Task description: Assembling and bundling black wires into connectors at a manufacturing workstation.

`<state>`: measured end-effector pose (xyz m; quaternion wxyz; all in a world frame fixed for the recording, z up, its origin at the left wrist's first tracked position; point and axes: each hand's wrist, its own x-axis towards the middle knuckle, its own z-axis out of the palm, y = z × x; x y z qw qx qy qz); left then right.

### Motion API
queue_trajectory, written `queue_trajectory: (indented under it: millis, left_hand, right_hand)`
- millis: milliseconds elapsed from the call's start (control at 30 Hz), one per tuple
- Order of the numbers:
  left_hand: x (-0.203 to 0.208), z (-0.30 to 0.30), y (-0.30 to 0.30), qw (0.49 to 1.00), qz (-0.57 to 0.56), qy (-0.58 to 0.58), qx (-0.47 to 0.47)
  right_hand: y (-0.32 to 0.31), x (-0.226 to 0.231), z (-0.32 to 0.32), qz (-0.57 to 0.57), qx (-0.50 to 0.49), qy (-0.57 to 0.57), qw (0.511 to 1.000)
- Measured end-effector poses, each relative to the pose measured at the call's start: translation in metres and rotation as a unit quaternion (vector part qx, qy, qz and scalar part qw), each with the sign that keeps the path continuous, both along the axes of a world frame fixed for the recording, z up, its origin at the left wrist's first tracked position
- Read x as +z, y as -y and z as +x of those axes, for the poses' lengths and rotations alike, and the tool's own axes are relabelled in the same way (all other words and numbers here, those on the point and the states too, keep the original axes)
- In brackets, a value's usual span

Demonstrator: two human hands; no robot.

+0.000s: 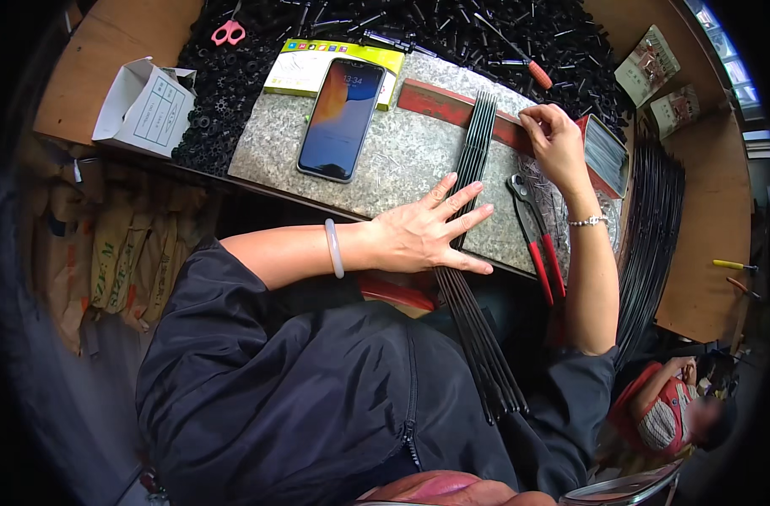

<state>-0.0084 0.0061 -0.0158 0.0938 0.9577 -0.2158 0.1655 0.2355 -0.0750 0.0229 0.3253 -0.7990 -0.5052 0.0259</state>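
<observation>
A fan of thin black rods (479, 354) runs from my lap up over the speckled board (410, 152), its far ends resting across a worn red bar (435, 101). My left hand (418, 229) lies flat over the rods with its fingers spread. Beyond the far right side of the rods, my right hand (558, 148) is raised by the bar, thumb and fingertips pinched together; anything between them is too small to make out. Close to its right stands a red tin (586, 139) of fine grey pins or wires. Red-handled pliers (532, 240) lie below that hand.
A phone (341, 118) lies left of the rods, over a yellow-green box (296, 63). Black small parts (469, 25) heap behind, with a red-handled screwdriver (538, 74) and pink scissors (228, 34). More black rods (655, 211) stand right. Another person (663, 409) sits lower right.
</observation>
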Motion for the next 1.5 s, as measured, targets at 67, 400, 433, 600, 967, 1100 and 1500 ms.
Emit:
queue_trajectory:
  millis: [67, 400, 433, 600, 967, 1100, 1500]
  left_hand:
    - [0.000, 0.000, 0.000, 1.000, 0.000, -0.004, -0.002]
    - [0.002, 0.001, -0.003, 1.000, -0.018, -0.015, -0.004]
    - [0.001, 0.001, -0.003, 1.000, -0.018, -0.015, -0.005]
    - [0.001, 0.001, -0.002, 1.000, -0.014, -0.012, -0.001]
    - [-0.001, 0.000, -0.003, 1.000, -0.010, -0.008, 0.004]
    - [0.001, 0.000, -0.003, 1.000, -0.005, -0.016, 0.003]
    - [-0.002, 0.000, -0.002, 1.000, -0.005, -0.011, 0.003]
  right_hand:
    - [-0.004, -0.004, -0.001, -0.011, -0.001, 0.000, 1.000]
    - [-0.009, -0.003, -0.001, -0.034, -0.010, -0.020, 0.999]
    - [-0.009, -0.003, -0.001, -0.032, -0.008, -0.019, 0.999]
    - [-0.008, -0.004, 0.001, -0.035, -0.013, -0.019, 0.999]
    - [-0.010, -0.009, 0.004, -0.031, 0.003, -0.005, 0.999]
    - [-0.011, -0.012, 0.006, -0.031, 0.003, -0.007, 1.000]
    - [-0.013, -0.010, 0.004, -0.036, 0.007, -0.033, 0.999]
